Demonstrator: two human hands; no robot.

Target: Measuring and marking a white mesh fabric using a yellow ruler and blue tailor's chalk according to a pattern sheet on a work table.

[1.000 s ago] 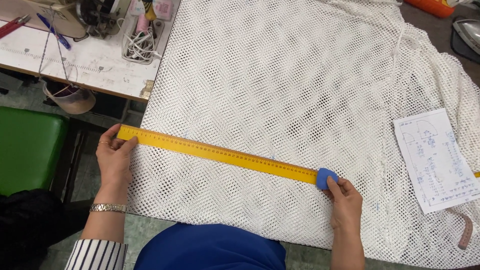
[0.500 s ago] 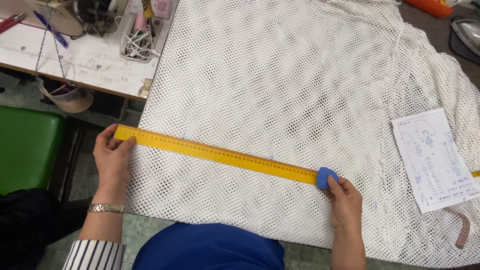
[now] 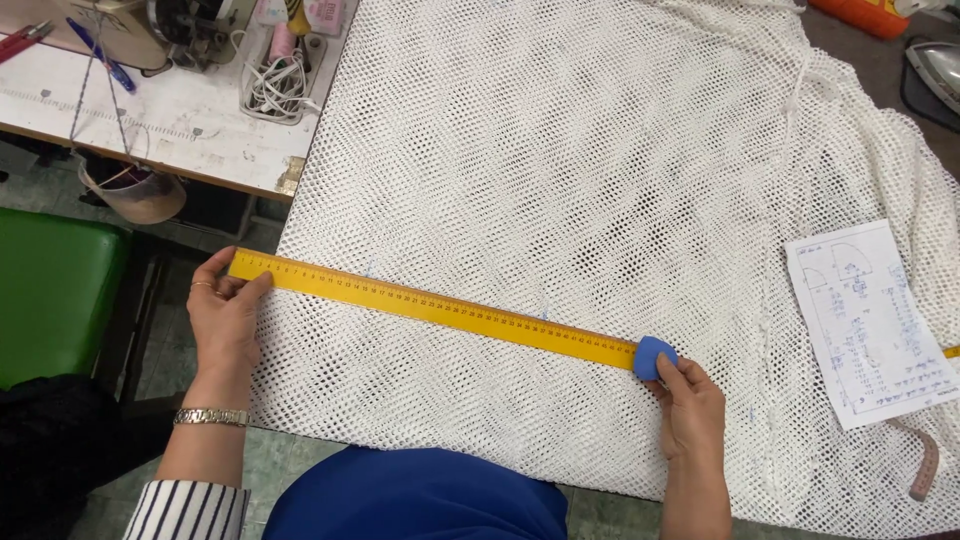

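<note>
- At the near edge of the bench, the left hand [image 3: 225, 315] lies flat with fingers spread, thumb and fingertips pressing down the left end of a long yellow ruler [image 3: 430, 308]; a metal wristwatch [image 3: 212, 416] sits on that wrist above a striped sleeve [image 3: 190, 508].
- The right hand [image 3: 688, 400] pinches a small blue piece of tailor's chalk [image 3: 653, 357] between thumb and fingertips, its edge touching the ruler's lower side near the right part of the ruler.
- The ruler runs slantwise, left end higher, across a sheet of white mesh fabric [image 3: 600, 160] that covers most of the bench; its far right tip peeks out beyond a sheet of paper.
- Faint blue marks seem to show on the mesh just above the ruler, though they are too small to be sure of.
- The white paper sheet [image 3: 865, 320], with small drawings and writing, lies on the mesh well to the right of the chalk.
- A brownish strap end [image 3: 925, 468] lies below the paper, near the right edge.
- To the upper left, a white bench top [image 3: 150, 130] carries a coil of white cable [image 3: 275, 85] and a blue pen [image 3: 100, 55].
- A green seat [image 3: 55, 290] stands at the far left, below that bench.
</note>
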